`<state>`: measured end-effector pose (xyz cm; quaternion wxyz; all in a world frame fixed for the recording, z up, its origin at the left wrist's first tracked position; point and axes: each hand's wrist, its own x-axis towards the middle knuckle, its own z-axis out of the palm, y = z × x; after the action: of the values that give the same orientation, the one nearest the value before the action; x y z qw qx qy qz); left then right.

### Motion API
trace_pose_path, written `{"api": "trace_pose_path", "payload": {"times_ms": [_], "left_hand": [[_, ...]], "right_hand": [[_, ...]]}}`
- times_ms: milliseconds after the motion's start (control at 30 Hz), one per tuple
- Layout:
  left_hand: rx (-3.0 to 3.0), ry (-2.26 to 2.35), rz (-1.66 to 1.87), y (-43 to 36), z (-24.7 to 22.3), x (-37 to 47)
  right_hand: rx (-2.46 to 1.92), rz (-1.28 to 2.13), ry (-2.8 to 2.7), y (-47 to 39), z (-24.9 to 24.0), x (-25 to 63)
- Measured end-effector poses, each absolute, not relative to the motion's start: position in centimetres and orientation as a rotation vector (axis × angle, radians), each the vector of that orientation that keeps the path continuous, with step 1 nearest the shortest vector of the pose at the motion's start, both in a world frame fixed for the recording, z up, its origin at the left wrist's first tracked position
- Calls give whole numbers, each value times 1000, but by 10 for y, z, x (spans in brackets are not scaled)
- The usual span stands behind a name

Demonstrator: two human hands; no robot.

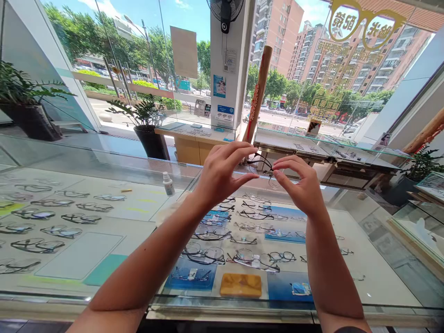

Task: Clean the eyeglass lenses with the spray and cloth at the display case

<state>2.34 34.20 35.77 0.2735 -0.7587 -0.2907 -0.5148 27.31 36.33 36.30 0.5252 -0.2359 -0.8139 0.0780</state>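
Bare forearms (pixel 157 252) stretch over the glass display table (pixel 194 315). Dark-rimmed eyeglasses (pixel 262 160) are already raised above it and not yet put down, so the handling seems halfway. The right hand (pixel 301 184) appears to pinch their frame; the left hand (pixel 222 172) has its thumb apart, and its grip I cannot tell.

Both arms (pixel 149 249) stretch forward — left hand (pixel 222 171) with thumb and fingers parted, right hand (pixel 301 182) pinching.

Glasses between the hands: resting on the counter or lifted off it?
Lifted off: the glasses are held up between the left hand and right hand, clear of the glass counter.
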Motion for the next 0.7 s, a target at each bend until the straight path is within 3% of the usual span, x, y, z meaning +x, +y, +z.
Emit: {"api": "trace_pose_path", "payload": {"times_ms": [433, 700], "left_hand": [[-2217, -844, -1451, 334, 363, 21], [-2460, -742, -1847, 343, 362, 18]], "right_hand": [[-510, 445, -2010, 368, 362, 277], [-521, 873, -1885, 373, 355, 269]]}}
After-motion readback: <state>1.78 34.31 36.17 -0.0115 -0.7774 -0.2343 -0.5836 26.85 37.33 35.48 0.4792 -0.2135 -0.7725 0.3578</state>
